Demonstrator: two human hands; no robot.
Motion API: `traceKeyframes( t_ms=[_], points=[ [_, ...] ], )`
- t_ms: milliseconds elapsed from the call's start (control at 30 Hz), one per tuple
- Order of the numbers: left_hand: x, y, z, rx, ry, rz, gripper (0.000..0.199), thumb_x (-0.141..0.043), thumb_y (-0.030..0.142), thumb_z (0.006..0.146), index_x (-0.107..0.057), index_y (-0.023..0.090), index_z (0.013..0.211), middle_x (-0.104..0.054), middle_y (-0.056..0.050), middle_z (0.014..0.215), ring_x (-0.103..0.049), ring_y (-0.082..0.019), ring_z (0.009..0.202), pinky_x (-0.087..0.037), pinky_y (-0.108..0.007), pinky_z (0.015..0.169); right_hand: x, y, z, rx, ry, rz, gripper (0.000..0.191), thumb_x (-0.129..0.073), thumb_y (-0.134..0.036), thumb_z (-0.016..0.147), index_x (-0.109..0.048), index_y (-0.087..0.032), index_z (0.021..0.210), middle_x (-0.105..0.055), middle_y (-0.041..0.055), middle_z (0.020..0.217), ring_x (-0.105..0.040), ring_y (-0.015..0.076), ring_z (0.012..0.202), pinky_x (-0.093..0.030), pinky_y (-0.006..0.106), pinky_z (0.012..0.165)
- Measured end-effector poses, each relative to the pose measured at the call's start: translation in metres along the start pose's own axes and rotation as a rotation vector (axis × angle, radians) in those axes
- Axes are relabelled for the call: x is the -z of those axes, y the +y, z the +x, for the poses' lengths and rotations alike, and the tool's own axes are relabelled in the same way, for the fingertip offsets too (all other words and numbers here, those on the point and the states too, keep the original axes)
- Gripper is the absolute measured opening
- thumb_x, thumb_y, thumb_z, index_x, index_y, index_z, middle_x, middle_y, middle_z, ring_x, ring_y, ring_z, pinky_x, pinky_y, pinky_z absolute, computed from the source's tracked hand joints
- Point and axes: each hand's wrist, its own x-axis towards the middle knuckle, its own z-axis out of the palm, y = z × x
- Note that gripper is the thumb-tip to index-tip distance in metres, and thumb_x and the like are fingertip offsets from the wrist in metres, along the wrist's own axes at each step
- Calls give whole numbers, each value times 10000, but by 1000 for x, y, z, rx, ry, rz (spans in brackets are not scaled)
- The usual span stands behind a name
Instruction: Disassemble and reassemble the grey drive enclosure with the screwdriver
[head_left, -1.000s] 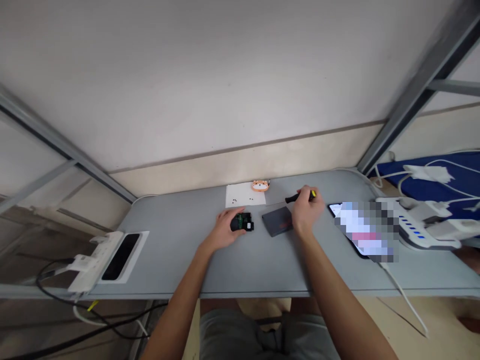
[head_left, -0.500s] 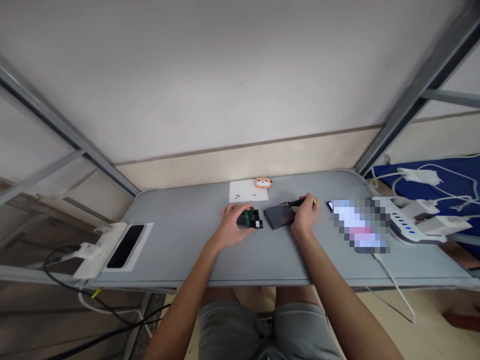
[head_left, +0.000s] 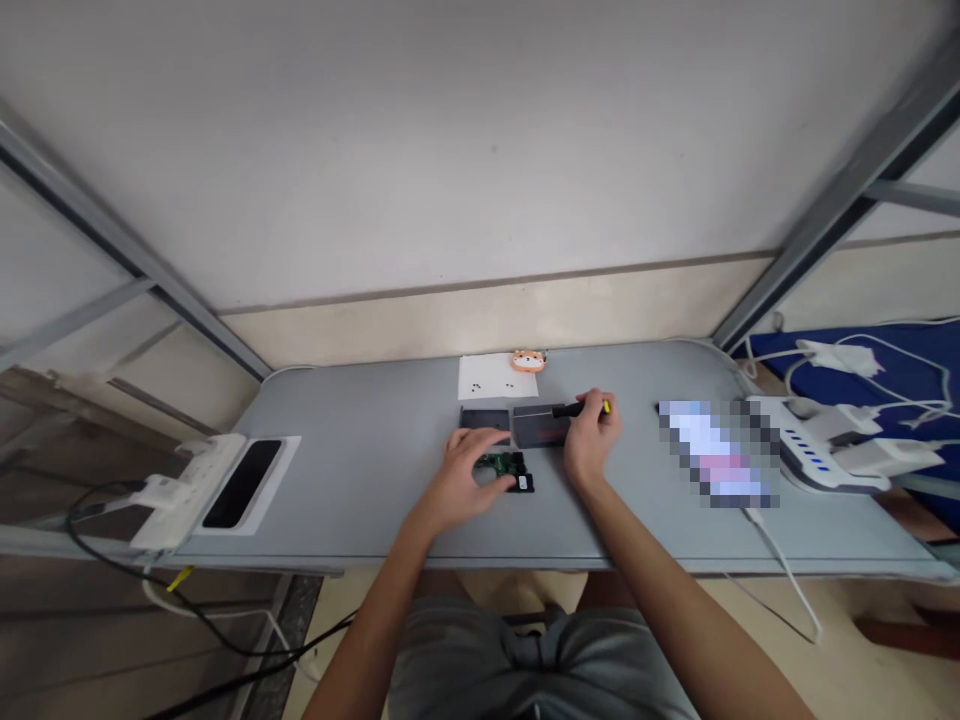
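My left hand (head_left: 457,472) grips a green circuit board (head_left: 510,463) by its edges, thumb on the near side and fingers on the far side. A black part with a white label sits at the board's near right corner. Just behind it lies a dark shallow case half (head_left: 486,418), partly covered by my fingers. In my right hand (head_left: 589,440) is a screwdriver (head_left: 574,408) with a black and yellow handle, its shaft pointing left over a second dark flat case piece (head_left: 536,428). The right hand also touches that piece's right end.
White paper (head_left: 484,378) bearing several tiny dark screws lies at the back, with an orange animal-faced object (head_left: 529,360) on its corner. A phone (head_left: 244,485) and power strip (head_left: 191,490) are left. Right are a blurred-out phone (head_left: 712,455) and charging station (head_left: 810,450).
My left hand has drawn the circuit board towards me, uncovering the case half behind it. My right hand has shifted left with the screwdriver, and the second case piece now sits beside that half.
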Motion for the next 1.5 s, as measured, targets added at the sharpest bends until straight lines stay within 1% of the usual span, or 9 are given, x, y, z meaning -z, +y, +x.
traceKeyframes(
  t_ms=[100,167,333,400,600,733,933,1100,1500],
  points=[
    [9,-14,10,50,142,54,276,-580,286,1037,-686,289,1291,-717,-78,1268,-594,-268,1223,-437,-474,1131,3,-2,-3,100,4,-74,426,-539,-618,923,-551,-235,736,-508,-36,656,-517,159,627,-446,312,599],
    [14,-26,19,146,172,107,264,-589,270,1015,-709,259,1249,-716,-86,1200,-610,-268,1161,-469,-464,1087,5,-2,-6,143,-12,-120,433,-541,-619,927,-555,-234,728,-524,-31,637,-527,161,621,-439,308,595],
    [19,-44,37,344,-20,41,266,-576,243,986,-753,220,1184,-680,-23,847,-644,-206,790,-534,-324,777,8,-4,-9,79,-75,-77,403,-548,-597,926,-533,-243,735,-476,-54,597,-499,144,527,-418,284,495],
    [18,-46,38,376,-10,13,261,-557,265,1000,-765,233,1155,-688,-4,811,-632,-188,721,-519,-300,714,8,-5,-10,62,-65,-52,408,-544,-606,919,-522,-246,728,-467,-55,601,-492,138,523,-422,273,474],
    [4,-51,26,293,186,43,245,-559,274,1026,-759,238,1164,-764,-48,1086,-691,-203,936,-562,-344,908,8,-6,-18,48,-135,-47,445,-554,-659,878,-524,-243,720,-524,-36,624,-508,140,535,-492,277,464],
    [-1,-56,23,255,192,116,250,-583,247,1021,-734,226,1219,-752,-61,1052,-694,-218,964,-568,-376,941,8,-6,-21,58,-179,-92,440,-575,-631,881,-538,-233,698,-542,-25,619,-506,131,558,-485,249,486],
    [-2,-58,22,206,196,154,293,-541,289,1060,-699,249,1304,-717,-69,1125,-695,-229,1021,-577,-401,977,4,-7,-13,-146,-185,14,428,-579,-640,864,-510,-241,727,-472,-49,658,-509,131,548,-463,256,437],
    [-1,-57,20,185,186,198,343,-509,331,1083,-678,248,1370,-688,-77,1140,-699,-228,1015,-592,-388,950,3,-7,-8,-232,-212,0,416,-563,-639,875,-518,-245,749,-443,-59,676,-487,125,521,-467,275,438],
    [-5,-64,20,152,194,237,408,-479,364,1092,-629,258,1456,-670,-97,1266,-693,-243,1107,-579,-396,1005,0,-3,-10,-194,-378,-87,547,-621,-778,805,-600,-234,756,-575,-28,653,-588,169,579,-548,317,556]
  ],
)
